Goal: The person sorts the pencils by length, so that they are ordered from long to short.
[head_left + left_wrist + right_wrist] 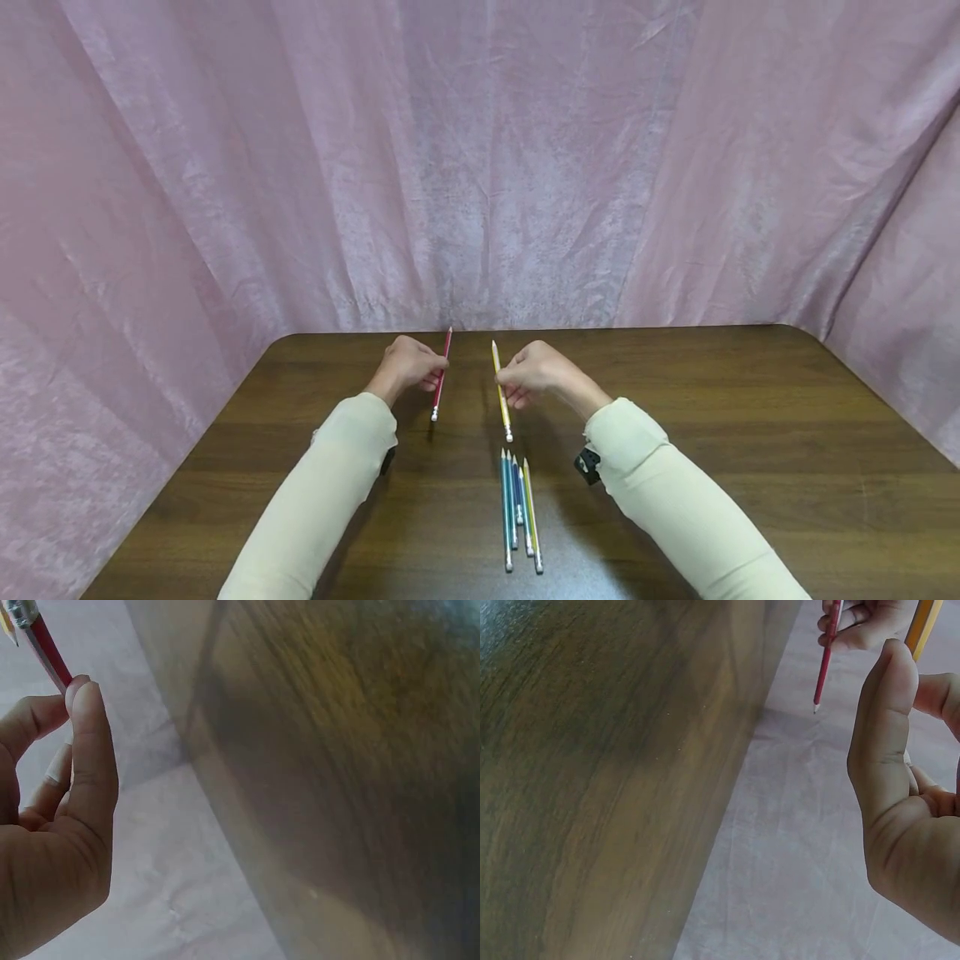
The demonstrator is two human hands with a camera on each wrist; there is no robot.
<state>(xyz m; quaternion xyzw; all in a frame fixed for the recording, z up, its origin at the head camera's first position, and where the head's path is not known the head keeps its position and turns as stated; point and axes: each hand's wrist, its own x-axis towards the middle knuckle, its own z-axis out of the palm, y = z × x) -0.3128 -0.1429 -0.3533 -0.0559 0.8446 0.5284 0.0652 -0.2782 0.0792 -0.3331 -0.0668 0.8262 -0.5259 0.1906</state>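
My left hand (410, 366) pinches a red pencil (439, 386) between thumb and fingertips, its sharpened tip pointing away and its white eraser end toward me. Across a narrow gap, my right hand (542, 374) pinches a yellow pencil (502, 400), also tip away. Both pencils appear raised above the far part of the table. In the left wrist view the red pencil (49, 654) sticks out past the thumb tip. From the right wrist, the yellow pencil (923, 628) shows only in part, with the red pencil (826, 671) in the other hand beyond it.
Nearer to me, several pencils (506, 508), teal, blue, green and yellow, lie side by side on the brown wooden table (720, 417), tips away. A pink curtain (480, 167) hangs behind the table's far edge. A black device (587, 465) sits at the right wrist.
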